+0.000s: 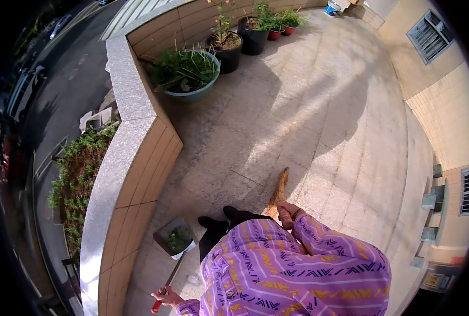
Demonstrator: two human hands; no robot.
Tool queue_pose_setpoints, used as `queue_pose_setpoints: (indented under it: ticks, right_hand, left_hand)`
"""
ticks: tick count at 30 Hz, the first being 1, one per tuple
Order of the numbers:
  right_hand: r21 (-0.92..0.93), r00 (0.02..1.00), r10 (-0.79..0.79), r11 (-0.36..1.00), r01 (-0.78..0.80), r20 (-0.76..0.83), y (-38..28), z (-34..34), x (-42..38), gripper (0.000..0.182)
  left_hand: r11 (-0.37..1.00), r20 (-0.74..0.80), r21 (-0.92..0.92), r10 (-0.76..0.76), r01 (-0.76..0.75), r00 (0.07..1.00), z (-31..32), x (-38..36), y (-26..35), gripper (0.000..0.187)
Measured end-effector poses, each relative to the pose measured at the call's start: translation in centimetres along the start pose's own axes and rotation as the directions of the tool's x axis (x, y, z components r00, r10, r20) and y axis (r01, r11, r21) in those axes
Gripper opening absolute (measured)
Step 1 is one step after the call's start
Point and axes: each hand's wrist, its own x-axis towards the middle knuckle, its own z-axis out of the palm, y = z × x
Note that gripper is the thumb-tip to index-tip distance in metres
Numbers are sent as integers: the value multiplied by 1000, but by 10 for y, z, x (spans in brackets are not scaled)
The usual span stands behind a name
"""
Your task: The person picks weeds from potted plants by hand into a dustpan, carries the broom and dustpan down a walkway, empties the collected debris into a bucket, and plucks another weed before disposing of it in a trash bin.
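Sunlit terrace paving (324, 118); dustpan (186, 250) sits beside the parapet (132, 184), left hand's (164, 297) fingers curled around its red grip (156, 306), right hand's (287, 211) wrapped about a brush (281, 188), and a careless handle tilt could spill the greenery (178, 238).

Shirt (266, 268): purple, with white stripes and navy and yellow zigzags. Dustpan (164, 235): grey; grip (155, 307), red. Broom (282, 185): orange-brown. Far-left planter (196, 96): blue-green.

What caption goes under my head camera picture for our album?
Left hand holds a dustpan of greens, right hand something brown, near potted plants.
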Motion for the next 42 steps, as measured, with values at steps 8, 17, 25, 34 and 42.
queue_pose_setpoints:
  ticks: [8, 17, 25, 34, 42]
  right_hand:
    - [131, 985, -155, 981, 144, 73, 23, 5, 12, 30]
    - [-87, 959, -283, 955, 284, 27, 81, 9, -4, 36]
    - [-752, 881, -472, 567, 338, 40, 133, 65, -69, 56]
    - [-690, 926, -370, 691, 217, -79, 158, 57, -21, 51]
    - [-771, 934, -349, 615, 168, -74, 123, 91, -103, 45]
  left_hand:
    - [997, -22, -29, 66, -66, 998, -37, -12, 6, 42]
    - [996, -79, -90, -30, 23, 996, -84, 45, -10, 47]
    - [987, 5, -108, -118, 118, 993, -132, 64, -1, 46]
    - [995, -100, -34, -101, 98, 990, -157, 57, 1, 47]
    - [1000, -203, 7, 11, -10, 979, -151, 17, 6, 49]
